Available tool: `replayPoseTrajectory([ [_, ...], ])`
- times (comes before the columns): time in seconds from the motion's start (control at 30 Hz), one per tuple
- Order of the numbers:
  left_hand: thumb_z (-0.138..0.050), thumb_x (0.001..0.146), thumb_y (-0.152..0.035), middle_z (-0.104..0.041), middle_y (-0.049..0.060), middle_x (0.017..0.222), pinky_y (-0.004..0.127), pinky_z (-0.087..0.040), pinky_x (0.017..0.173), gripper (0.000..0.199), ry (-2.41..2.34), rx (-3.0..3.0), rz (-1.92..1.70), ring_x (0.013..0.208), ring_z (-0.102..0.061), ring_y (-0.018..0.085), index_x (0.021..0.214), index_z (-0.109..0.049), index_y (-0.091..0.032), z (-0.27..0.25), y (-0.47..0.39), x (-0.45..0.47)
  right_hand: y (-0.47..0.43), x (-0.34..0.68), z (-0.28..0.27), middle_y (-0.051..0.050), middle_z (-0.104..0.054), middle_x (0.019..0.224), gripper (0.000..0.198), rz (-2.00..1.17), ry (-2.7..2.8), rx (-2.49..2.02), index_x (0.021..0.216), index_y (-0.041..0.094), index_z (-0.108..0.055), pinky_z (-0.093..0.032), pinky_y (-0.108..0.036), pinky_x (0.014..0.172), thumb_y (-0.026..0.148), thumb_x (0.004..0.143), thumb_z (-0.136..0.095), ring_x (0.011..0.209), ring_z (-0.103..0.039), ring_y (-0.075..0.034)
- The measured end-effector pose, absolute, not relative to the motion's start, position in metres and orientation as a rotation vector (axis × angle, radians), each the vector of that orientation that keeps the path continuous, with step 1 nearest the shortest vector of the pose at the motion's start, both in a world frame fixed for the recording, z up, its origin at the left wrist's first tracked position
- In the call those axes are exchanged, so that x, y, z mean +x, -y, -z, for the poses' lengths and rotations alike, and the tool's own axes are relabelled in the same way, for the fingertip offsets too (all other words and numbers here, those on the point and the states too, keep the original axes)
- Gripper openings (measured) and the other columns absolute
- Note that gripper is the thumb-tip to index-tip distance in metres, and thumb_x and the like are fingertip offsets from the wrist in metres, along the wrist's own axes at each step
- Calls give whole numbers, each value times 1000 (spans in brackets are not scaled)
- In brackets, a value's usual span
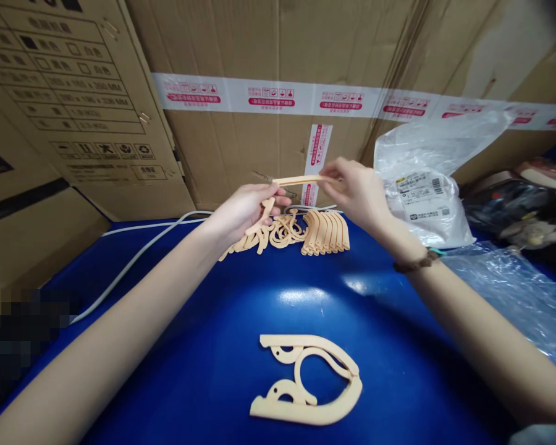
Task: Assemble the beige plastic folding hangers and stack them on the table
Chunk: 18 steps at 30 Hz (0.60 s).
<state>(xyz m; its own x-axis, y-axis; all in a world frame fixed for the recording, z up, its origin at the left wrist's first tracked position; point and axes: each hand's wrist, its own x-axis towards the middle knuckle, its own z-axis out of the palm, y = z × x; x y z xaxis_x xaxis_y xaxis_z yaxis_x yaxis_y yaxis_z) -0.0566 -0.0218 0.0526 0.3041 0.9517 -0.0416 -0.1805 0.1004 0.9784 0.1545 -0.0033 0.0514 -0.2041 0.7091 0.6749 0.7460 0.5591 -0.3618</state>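
Cardboard [241,145] borders a blue tabletop [204,346].

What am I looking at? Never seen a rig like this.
No machine: these are one person's bare hands. The single picture comes from a camera on their head, looking forward and down. The left hand and right hand hold a narrow cream piece between them; a small cream part shows at the left hand. On the blue surface, a hanger-shaped frame lies nearest the camera. Beyond it sit a row of curved pieces and some curled parts. A labelled plastic bag is at right, cardboard behind.
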Motion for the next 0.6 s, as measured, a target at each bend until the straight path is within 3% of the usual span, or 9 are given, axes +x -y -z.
replayPoseTrajectory([
  [0.1,-45,95,-15,-50,-1,57,14,-19,32,24,-908,1175,-922,34,-31,1,77,-59,-11,-59,24,-64,13,145,-48,-11,-67,88,24,492,2269,-1231,94,18,-63,-38,-36,73,31,95,-42,85,-59,-24],
  [0.27,-42,96,-21,-36,-5,49,17,-12,33,29,-1028,1261,-810,32,-22,2,74,-58,-13,-61,28,-63,20,127,-32,-12,-68,81,27,489,2381,-1323,101,16,-62,-27,-32,57,22,96,-36,66,-57,-20],
  [0.37,-39,97,-26,-33,-6,47,19,-15,36,32,-1248,1472,-938,32,-25,4,71,-55,-16,-55,25,-56,23,115,-29,-9,-64,68,24,253,2321,-1401,95,15,-62,-28,-30,55,21,94,-38,58,-53,-18],
  [0.5,-43,95,-22,-41,-4,50,21,-26,44,32,-1362,1687,-1099,41,-37,8,64,-52,-17,-44,19,-51,23,108,-32,-2,-55,52,32,-432,2169,-1289,70,18,-57,-36,-29,55,26,94,-38,48,-49,-13],
  [0.6,-46,93,-25,-46,-2,55,21,-30,49,30,-1381,1828,-1197,49,-42,10,64,-51,-18,-44,18,-55,12,118,-32,1,-52,48,28,-718,2040,-1314,72,18,-56,-37,-28,46,23,92,-38,39,-45,-13],
])
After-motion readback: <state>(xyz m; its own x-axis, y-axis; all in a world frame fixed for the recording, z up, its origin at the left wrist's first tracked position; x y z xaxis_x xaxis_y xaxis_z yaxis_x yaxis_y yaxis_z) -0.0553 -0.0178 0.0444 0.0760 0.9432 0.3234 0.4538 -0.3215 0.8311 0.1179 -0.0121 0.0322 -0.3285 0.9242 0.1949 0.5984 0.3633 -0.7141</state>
